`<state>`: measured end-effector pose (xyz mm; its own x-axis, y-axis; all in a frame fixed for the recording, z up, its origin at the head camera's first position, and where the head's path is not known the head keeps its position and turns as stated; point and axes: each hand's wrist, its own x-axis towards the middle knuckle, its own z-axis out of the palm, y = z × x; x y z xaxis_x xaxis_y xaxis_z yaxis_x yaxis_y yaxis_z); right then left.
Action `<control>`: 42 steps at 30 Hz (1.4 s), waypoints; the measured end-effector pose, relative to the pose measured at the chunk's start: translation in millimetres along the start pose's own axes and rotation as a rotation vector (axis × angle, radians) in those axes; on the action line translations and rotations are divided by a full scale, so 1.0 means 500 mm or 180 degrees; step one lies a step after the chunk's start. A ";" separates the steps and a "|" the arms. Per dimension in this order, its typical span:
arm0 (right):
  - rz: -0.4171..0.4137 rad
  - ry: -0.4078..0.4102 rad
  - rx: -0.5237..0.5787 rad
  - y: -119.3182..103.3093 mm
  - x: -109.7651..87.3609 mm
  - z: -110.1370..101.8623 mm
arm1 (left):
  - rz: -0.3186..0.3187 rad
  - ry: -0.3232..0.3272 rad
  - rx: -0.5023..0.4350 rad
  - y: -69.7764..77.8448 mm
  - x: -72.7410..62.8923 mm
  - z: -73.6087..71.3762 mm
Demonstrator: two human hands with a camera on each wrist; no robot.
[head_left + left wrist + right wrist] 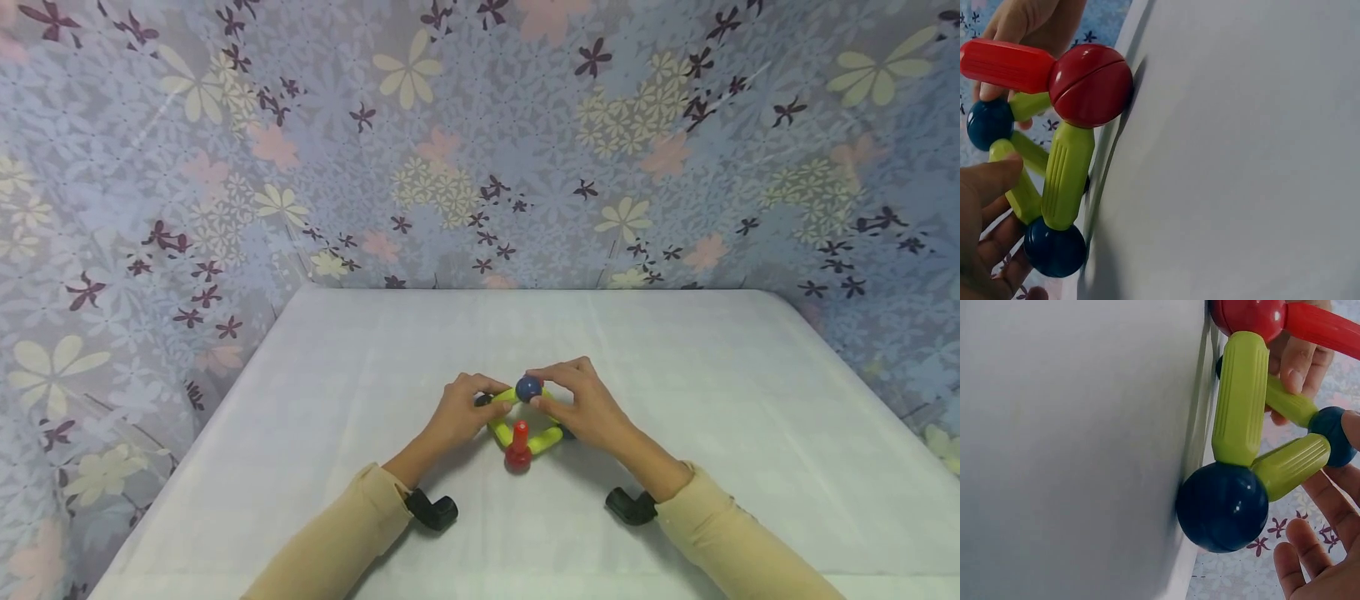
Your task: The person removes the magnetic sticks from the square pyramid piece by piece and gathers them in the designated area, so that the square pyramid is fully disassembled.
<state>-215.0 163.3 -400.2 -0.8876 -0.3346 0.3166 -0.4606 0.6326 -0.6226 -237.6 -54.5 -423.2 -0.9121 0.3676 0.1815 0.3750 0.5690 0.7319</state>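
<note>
two hands meet over a small magnetic rod-and-ball frame [522, 421] sitting on the white table [712, 392], just ahead of the person's wrists. the left hand [459, 414] has its fingers curled around the near-left part of the frame, thumb resting on a yellow-green rod [1020, 185]; in the left wrist view a dark blue ball [1054, 247] sits just below those fingers. the right hand [585, 404] is pinching the top blue ball [528, 387] between thumb and fingertips, closed on it rather than spread. that ball caps the raised yellow-green rods, directly between the two grips.

nearest the person, below both hands, a red ball [517, 457] lies on the cloth with a red rod [521, 432] standing up out of it. the right wrist view shows another dark blue ball [1222, 506] at a lower corner, joined to two yellow-green rods, one of which [1239, 397] runs along the table to the red ball.

judging by the pose, the step in hand looks like seating or adjusting the top ball on its rods while the other hand steadies the base. the next move probably calls for a light, even touch, since a sideways pull could pop the magnetic joints apart and collapse the raised part.
</note>
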 end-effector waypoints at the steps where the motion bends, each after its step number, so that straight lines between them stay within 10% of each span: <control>1: -0.0023 -0.0005 0.0001 0.001 0.000 0.000 | 0.0009 0.0039 0.0026 0.001 -0.002 0.002; 25: -0.0031 0.0092 -0.0198 -0.020 -0.001 0.009 | 0.0291 0.0322 0.0225 0.026 -0.025 0.014; 36: 0.0051 0.0085 -0.0141 -0.018 -0.001 0.003 | -0.0391 0.0608 -0.0365 0.011 -0.054 -0.012; 42: 0.0072 0.0074 -0.0138 -0.017 0.000 0.004 | -0.0411 0.0710 -0.0397 -0.001 -0.063 -0.022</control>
<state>-211.2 156.6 -396.5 -0.8974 -0.3040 0.3197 -0.4400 0.6697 -0.5982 -210.9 -74.5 -421.8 -0.9701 0.1192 0.2114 0.2426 0.5006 0.8310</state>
